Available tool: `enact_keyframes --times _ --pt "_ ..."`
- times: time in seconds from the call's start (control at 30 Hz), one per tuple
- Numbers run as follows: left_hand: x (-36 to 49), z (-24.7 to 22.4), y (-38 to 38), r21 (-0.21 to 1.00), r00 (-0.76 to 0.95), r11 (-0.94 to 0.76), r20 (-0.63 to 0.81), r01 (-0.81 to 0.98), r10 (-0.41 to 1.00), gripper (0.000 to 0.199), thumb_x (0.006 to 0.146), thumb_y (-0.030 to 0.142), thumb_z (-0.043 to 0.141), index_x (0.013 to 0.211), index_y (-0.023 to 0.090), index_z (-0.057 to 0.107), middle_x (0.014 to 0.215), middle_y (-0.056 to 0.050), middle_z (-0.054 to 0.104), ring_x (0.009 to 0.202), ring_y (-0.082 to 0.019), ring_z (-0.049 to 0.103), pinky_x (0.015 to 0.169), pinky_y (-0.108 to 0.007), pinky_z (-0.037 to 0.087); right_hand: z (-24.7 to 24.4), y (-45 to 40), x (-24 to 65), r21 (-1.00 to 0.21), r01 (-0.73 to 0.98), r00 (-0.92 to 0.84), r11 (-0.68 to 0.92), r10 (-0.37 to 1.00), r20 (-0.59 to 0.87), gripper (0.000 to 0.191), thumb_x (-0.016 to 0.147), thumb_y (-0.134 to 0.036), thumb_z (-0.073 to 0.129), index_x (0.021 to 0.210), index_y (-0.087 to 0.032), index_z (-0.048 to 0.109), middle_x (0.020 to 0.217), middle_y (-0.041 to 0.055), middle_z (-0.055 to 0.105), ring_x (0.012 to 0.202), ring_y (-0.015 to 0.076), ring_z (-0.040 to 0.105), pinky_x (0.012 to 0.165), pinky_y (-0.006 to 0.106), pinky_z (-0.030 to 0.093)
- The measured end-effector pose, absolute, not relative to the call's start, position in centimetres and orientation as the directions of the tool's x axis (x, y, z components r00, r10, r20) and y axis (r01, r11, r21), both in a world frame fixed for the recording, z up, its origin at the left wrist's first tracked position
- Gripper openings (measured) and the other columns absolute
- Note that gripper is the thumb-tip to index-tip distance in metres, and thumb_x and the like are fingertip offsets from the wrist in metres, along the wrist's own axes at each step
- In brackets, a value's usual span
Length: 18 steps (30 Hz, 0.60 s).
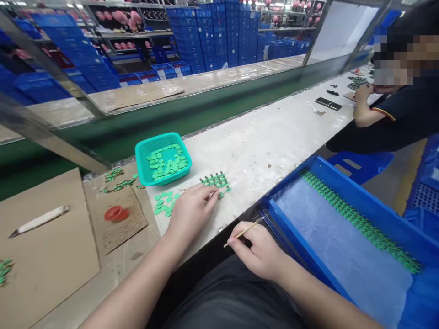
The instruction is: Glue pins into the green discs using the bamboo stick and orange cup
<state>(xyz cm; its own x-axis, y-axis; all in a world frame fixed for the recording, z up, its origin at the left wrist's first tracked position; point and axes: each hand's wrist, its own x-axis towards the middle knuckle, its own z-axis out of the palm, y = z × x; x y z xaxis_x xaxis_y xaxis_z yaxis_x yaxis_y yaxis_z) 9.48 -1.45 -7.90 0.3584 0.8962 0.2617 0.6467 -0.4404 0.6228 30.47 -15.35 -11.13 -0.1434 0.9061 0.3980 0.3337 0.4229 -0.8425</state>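
My left hand (196,204) is over the white tabletop, its thumb and fingers drawn together; whatever may be between them is hidden. Just beside its fingertips lies a small green disc (221,195). Beyond the fingers, several small green pieces with dark tips (216,179) stand in close rows. Loose flat green discs (163,201) are spread to the left of this hand. A thin wooden stick (243,231) is pinched in my right hand (259,251), near the table's front edge. Behind my left hand, a teal basket (139,167) holds many more green discs.
On the right, a blue crate (329,269) contains rows of green pieces on a plastic sheet. Cardboard (58,256) at left carries a white-handled knife (39,221). A red dish (116,213) sits nearby. A co-worker (394,109) sits farther along, past a black phone (328,103).
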Motion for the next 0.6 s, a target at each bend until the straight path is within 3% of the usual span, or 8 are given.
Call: enact_keyframes --times 0.3,0.53,0.6 --pt "11.5 -8.7 -0.6 0.506 0.335 -0.450 0.305 0.736 0.891 0.030 0.108 0.045 0.069 0.104 0.030 0.094 0.109 -0.008 0.092 0.107 -0.030 0.085 0.093 -0.040 0.060 -12.1 -11.0 34.1 -0.861 0.418 0.094 0.292 0.928 0.360 0.025 0.122 -0.034 0.067 0.101 -0.024 0.077 0.099 0.0087 0.088 0.093 0.0253 0.084 0.092 0.036 0.065" --pt "8.4 -6.1 -3.3 0.549 0.157 -0.381 0.411 0.744 0.898 0.041 0.114 0.059 0.068 0.119 0.029 0.096 0.090 -0.003 0.085 0.079 -0.022 0.075 0.079 -0.035 0.058 -12.6 -4.6 33.9 -0.856 0.477 0.070 0.199 0.962 0.263 0.027 0.118 -0.038 0.077 0.095 -0.024 0.077 0.096 0.0077 0.089 0.092 0.0258 0.085 0.086 0.035 0.061" --pt "6.1 -4.9 -4.6 0.567 0.072 -0.336 0.436 0.752 0.897 0.038 0.112 0.060 0.074 0.116 0.029 0.095 0.090 -0.003 0.085 0.075 -0.020 0.071 0.072 -0.035 0.055 -12.8 -4.0 33.6 -0.852 0.491 0.071 0.179 0.967 0.244 0.027 0.116 -0.039 0.079 0.094 -0.024 0.077 0.097 0.0082 0.090 0.092 0.0263 0.085 0.086 0.035 0.060"
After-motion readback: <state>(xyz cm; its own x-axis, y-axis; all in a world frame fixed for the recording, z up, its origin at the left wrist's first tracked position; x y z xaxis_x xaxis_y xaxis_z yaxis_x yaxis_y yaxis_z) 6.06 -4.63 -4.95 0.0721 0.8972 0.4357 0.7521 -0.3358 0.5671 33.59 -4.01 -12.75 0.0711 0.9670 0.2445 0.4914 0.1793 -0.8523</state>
